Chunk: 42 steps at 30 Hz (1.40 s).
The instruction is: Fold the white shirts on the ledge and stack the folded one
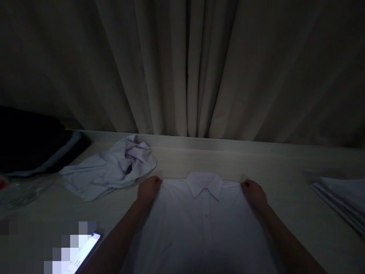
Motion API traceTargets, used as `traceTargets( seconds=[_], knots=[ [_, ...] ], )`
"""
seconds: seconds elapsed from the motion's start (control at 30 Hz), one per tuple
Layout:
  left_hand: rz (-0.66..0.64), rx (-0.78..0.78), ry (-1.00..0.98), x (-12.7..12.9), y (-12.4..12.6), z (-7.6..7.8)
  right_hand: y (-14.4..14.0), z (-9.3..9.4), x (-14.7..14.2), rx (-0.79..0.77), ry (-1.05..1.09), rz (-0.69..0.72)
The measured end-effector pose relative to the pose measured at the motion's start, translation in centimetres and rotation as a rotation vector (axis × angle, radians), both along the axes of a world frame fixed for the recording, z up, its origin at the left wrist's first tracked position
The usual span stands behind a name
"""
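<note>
A white collared shirt (pixel 185 220) lies spread face up in front of me, its collar at the far end and its front placket toward me. My left hand (pixel 148 189) pinches the shirt at the left shoulder corner. At the opposite shoulder, my right hand (pixel 254 192) grips the fabric between thumb and fingers. Between the two hands the shoulder line looks stretched nearly straight. The shirt's lower part runs out of the bottom of the view, and my forearms cover parts of its sides.
A crumpled white garment (pixel 111 167) lies behind my left hand. Dark folded cloth (pixel 34 140) is piled at far left, near clear plastic (pixel 19 196). A lit phone (pixel 85 253) sits lower left. Folded white clothes (pixel 345 198) are at right. Curtains (pixel 176 68) hang behind.
</note>
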<state>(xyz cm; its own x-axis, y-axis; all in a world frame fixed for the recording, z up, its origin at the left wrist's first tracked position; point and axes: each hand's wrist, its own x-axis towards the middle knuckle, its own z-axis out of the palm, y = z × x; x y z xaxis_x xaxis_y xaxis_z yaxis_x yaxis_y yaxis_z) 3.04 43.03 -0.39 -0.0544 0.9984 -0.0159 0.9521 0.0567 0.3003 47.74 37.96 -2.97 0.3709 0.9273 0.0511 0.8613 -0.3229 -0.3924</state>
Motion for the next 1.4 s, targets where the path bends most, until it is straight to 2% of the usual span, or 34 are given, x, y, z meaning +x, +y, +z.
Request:
traceTargets(
  seconds=[0.1,0.2,0.27,0.33,0.4,0.47,0.57,0.67,0.87,1.1,1.3,1.4],
  knots=[
    [-0.046,0.116,0.034,0.8,-2.5,0.6,-0.5,1.1,-1.9,0.124,-0.058,0.055],
    [-0.245,0.242,0.115,2.2,-5.7,0.4,-0.6,2.1,-7.1,0.305,-0.062,0.276],
    [-0.358,0.294,0.168,3.3,-7.5,-0.5,-0.4,2.3,-12.1,0.354,-0.023,0.496],
    [-0.399,0.329,0.218,4.1,-8.7,-1.9,0.0,2.0,-17.1,0.326,-0.012,0.693],
    [-0.422,0.355,0.28,4.5,-9.1,-3.4,0.5,1.1,-20.9,0.276,-0.061,0.791],
    [-0.438,0.361,0.33,4.3,-9.0,-4.6,1.1,-0.1,-22.9,0.237,-0.111,0.802],
    [-0.446,0.355,0.354,3.6,-8.8,-5.6,1.6,-1.8,-23.1,0.21,-0.138,0.784],
    [-0.452,0.341,0.335,3.1,-9.1,-5.8,1.8,-2.6,-22.2,0.179,-0.172,0.791],
    [-0.459,0.322,0.28,2.8,-9.4,-5.6,1.7,-2.5,-22.1,0.137,-0.199,0.8],
    [-0.393,0.295,0.273,3.7,-5.0,-3.9,1.7,-2.7,-22.2,0.17,-0.19,0.785],
    [-0.414,0.29,0.293,2.6,-3.8,-5.1,1.9,-2.9,-22.1,0.175,-0.172,0.784],
    [-0.414,0.305,0.294,2.2,-3.7,-5.4,1.7,-2.2,-22.4,0.158,-0.156,0.778]
  ],
)
